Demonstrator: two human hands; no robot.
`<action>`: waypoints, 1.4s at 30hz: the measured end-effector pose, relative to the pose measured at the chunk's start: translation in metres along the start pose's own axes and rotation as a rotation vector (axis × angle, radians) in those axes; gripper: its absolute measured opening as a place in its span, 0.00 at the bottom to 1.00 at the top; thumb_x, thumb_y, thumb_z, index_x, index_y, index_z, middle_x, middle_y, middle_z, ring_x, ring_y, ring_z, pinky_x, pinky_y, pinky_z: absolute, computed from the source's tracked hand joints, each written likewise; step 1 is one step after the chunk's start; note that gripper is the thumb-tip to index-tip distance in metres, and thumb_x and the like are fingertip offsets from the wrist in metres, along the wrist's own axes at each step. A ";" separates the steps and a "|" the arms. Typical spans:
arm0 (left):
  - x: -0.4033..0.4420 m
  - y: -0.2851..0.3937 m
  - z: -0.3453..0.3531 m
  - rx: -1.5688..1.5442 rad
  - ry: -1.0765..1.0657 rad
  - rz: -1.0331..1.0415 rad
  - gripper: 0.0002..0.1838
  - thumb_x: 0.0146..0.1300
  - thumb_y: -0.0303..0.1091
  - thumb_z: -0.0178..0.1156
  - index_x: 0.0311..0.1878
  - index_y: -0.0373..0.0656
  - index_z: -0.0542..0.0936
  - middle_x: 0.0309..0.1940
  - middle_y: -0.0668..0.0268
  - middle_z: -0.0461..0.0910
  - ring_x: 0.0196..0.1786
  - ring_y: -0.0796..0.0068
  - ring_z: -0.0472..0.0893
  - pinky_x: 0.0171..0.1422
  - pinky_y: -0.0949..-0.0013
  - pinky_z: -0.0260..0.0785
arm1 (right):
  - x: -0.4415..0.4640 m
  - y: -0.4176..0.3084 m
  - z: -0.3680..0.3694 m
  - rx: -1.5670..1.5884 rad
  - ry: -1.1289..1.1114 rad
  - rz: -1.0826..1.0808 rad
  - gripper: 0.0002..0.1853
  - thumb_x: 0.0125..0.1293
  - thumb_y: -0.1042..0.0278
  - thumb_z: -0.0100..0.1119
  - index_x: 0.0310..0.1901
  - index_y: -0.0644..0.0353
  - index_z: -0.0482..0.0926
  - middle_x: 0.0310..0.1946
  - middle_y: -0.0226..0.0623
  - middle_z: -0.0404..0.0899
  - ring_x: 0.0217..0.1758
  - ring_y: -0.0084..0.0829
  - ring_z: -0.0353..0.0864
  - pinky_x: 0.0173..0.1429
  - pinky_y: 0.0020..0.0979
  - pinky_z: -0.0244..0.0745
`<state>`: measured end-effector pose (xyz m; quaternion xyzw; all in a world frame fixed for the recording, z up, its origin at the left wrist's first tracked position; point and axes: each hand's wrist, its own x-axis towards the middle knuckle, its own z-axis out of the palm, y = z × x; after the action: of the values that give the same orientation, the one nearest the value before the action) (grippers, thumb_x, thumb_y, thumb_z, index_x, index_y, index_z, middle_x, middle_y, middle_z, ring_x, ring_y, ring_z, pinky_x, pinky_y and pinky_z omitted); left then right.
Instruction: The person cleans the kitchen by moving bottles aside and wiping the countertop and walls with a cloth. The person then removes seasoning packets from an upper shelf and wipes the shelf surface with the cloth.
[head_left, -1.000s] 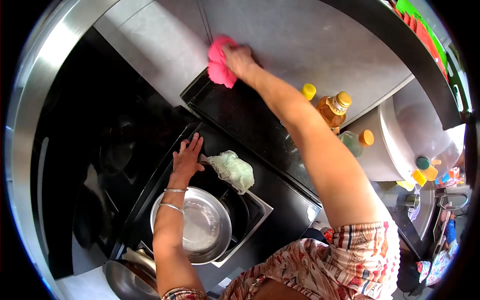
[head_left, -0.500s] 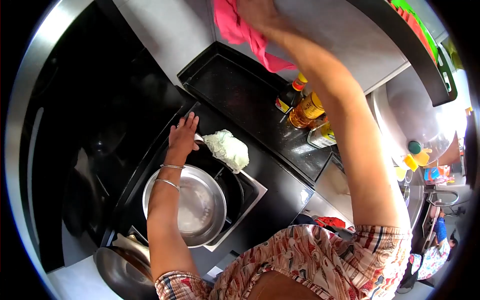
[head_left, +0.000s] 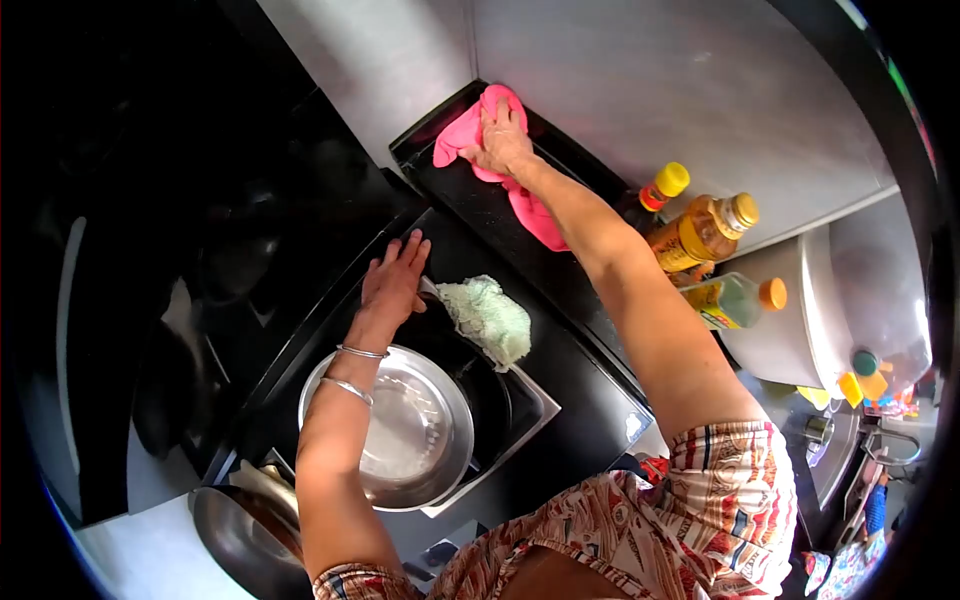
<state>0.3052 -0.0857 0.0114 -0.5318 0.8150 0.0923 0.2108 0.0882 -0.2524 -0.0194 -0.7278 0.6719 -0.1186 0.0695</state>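
Note:
My right hand (head_left: pixel 503 142) presses a bright pink cloth (head_left: pixel 541 218) onto the far end of a raised black ledge (head_left: pixel 465 205), close to the wall. Part of the cloth trails toward the bottles, under my forearm. My left hand (head_left: pixel 394 282) rests on the black cooker surface, fingers stretched out, holding nothing. Just below its wrist sits a round metal pan (head_left: pixel 405 435) on the hob, partly covered by my forearm. A crumpled pale green cloth (head_left: pixel 488 318) lies right of my left hand, at the edge of the burner.
On the ledge stand a dark yellow-capped bottle (head_left: pixel 660 188), an oil bottle (head_left: pixel 705 235) and a bottle with an orange cap (head_left: pixel 735 300). Lower left is a metal wok (head_left: pixel 245 540). A sink tap (head_left: pixel 890 445) and another person (head_left: pixel 850 565) appear at far right.
My right hand has come down from the wall with the pink cloth, which now lies on the ledge. My left hand stays on the cooker surface. The view has shifted slightly.

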 end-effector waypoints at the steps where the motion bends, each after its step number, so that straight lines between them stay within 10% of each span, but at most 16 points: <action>1: 0.000 -0.001 0.002 0.002 -0.010 -0.011 0.54 0.41 0.38 0.72 0.71 0.55 0.50 0.73 0.78 0.41 0.71 0.65 0.51 0.68 0.56 0.57 | -0.001 -0.005 -0.003 -0.180 0.005 -0.041 0.50 0.52 0.32 0.55 0.65 0.67 0.57 0.65 0.58 0.51 0.62 0.57 0.58 0.67 0.43 0.57; 9: 0.002 -0.005 -0.001 -0.004 0.006 0.028 0.54 0.41 0.37 0.72 0.71 0.54 0.50 0.73 0.76 0.42 0.70 0.63 0.53 0.67 0.57 0.58 | 0.034 -0.035 0.014 -0.158 -0.157 0.050 0.33 0.55 0.36 0.53 0.49 0.59 0.79 0.59 0.45 0.61 0.60 0.50 0.61 0.60 0.44 0.67; 14: 0.001 -0.004 0.000 -0.026 0.043 0.054 0.54 0.40 0.36 0.72 0.70 0.54 0.52 0.73 0.76 0.43 0.70 0.63 0.53 0.66 0.57 0.58 | 0.017 -0.046 0.024 -0.133 -0.202 -0.218 0.06 0.48 0.63 0.59 0.29 0.44 0.83 0.39 0.25 0.77 0.56 0.26 0.68 0.56 0.28 0.60; 16: 0.002 -0.004 0.001 -0.036 0.025 0.039 0.54 0.39 0.36 0.73 0.70 0.54 0.52 0.73 0.76 0.43 0.70 0.62 0.53 0.66 0.56 0.58 | 0.002 -0.063 0.037 0.132 0.061 -0.318 0.10 0.44 0.68 0.60 0.32 0.52 0.81 0.40 0.37 0.77 0.53 0.37 0.71 0.54 0.33 0.65; 19: 0.002 -0.002 0.000 -0.034 0.005 0.020 0.54 0.39 0.36 0.73 0.70 0.54 0.51 0.73 0.76 0.43 0.70 0.62 0.53 0.66 0.55 0.58 | 0.001 -0.084 0.044 0.430 -0.166 -0.301 0.18 0.49 0.65 0.64 0.44 0.54 0.80 0.46 0.36 0.75 0.58 0.41 0.67 0.57 0.36 0.66; 27: 0.000 0.000 0.007 -0.017 0.063 0.002 0.53 0.39 0.34 0.73 0.69 0.53 0.54 0.72 0.75 0.46 0.70 0.63 0.55 0.64 0.53 0.60 | -0.006 -0.052 0.006 -0.079 -0.210 -0.545 0.22 0.55 0.53 0.57 0.53 0.46 0.77 0.54 0.28 0.73 0.63 0.37 0.62 0.61 0.41 0.61; 38: 0.001 -0.003 0.010 -0.039 0.128 0.032 0.53 0.36 0.34 0.74 0.69 0.53 0.56 0.71 0.75 0.48 0.68 0.63 0.56 0.64 0.54 0.61 | 0.009 -0.021 -0.001 -0.172 -0.144 -0.020 0.31 0.55 0.49 0.57 0.62 0.42 0.66 0.61 0.30 0.66 0.66 0.45 0.56 0.60 0.54 0.60; 42: 0.001 -0.006 0.007 -0.054 0.098 0.040 0.54 0.35 0.34 0.74 0.69 0.53 0.56 0.71 0.75 0.48 0.68 0.63 0.56 0.63 0.55 0.61 | 0.005 -0.030 0.018 0.032 -0.152 -0.274 0.27 0.48 0.62 0.61 0.55 0.45 0.74 0.53 0.33 0.73 0.58 0.44 0.64 0.56 0.45 0.64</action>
<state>0.3118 -0.0861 0.0048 -0.5249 0.8319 0.0926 0.1544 0.1226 -0.2554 -0.0285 -0.8182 0.5573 -0.0822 0.1149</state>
